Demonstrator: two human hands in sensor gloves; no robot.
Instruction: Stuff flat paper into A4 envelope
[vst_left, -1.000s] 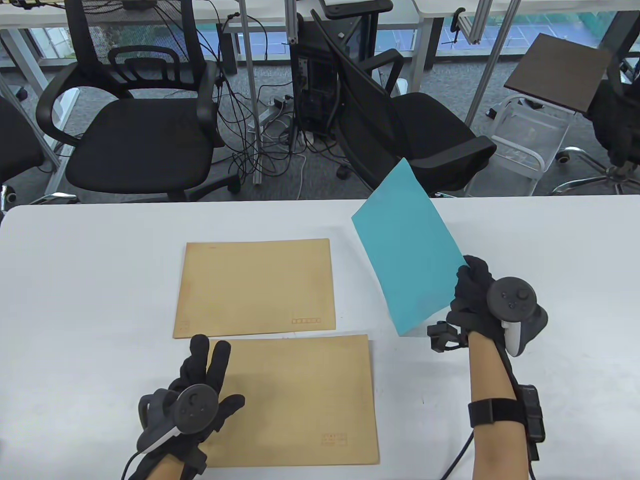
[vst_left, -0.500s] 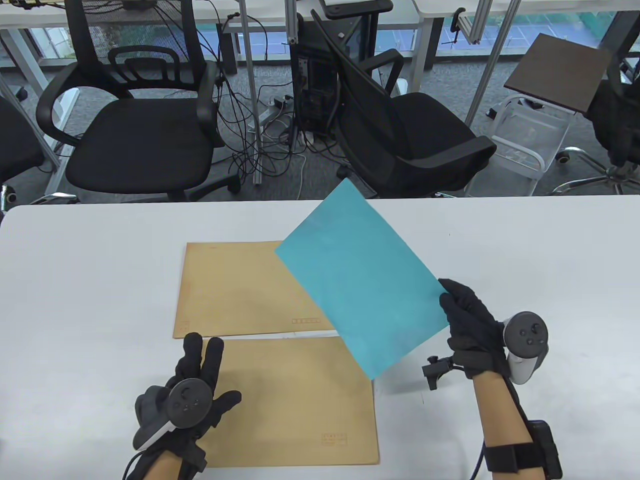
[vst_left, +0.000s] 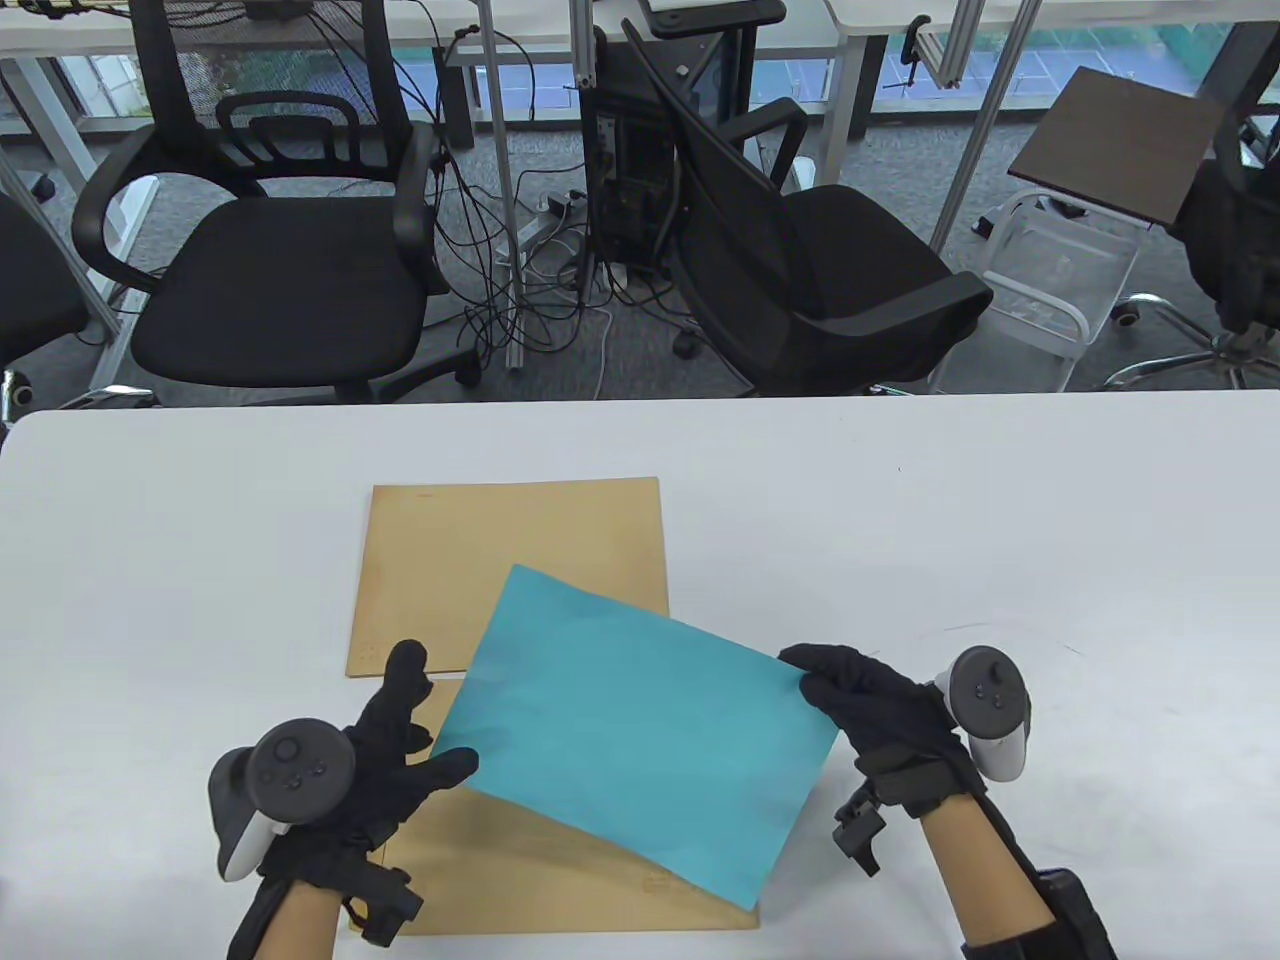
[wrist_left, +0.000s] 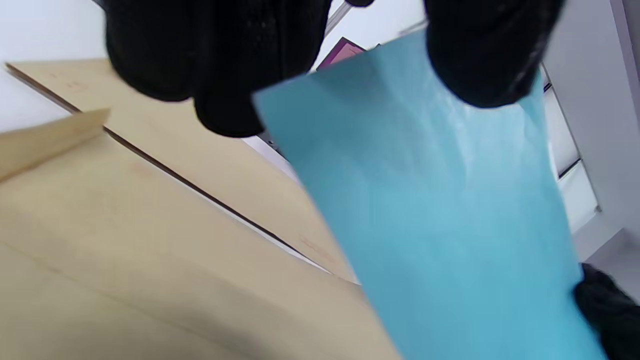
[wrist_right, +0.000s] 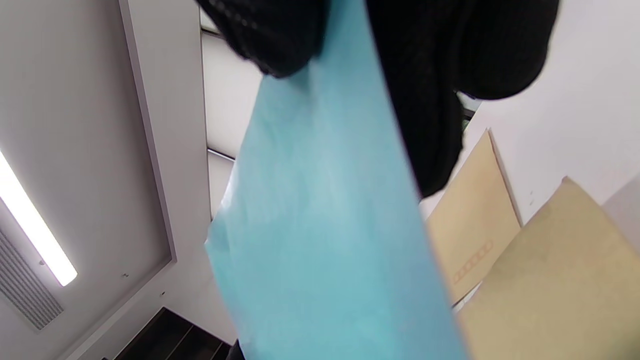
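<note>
Right hand (vst_left: 880, 715) pinches teal paper (vst_left: 640, 730) at its right edge; left hand (vst_left: 385, 745) grips the left corner, thumb on top. Sheet hangs over near envelope (vst_left: 520, 880), overlapping far envelope (vst_left: 510, 560), both flat on table (vst_left: 1000, 520).

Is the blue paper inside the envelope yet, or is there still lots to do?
Not yet. Done: the blue paper is off the table, held over the near envelope. In hand: the right hand grips one edge and the left hand holds the opposite corner. Left: open that envelope and slide the paper in. The far envelope lies flat, untouched.
</note>
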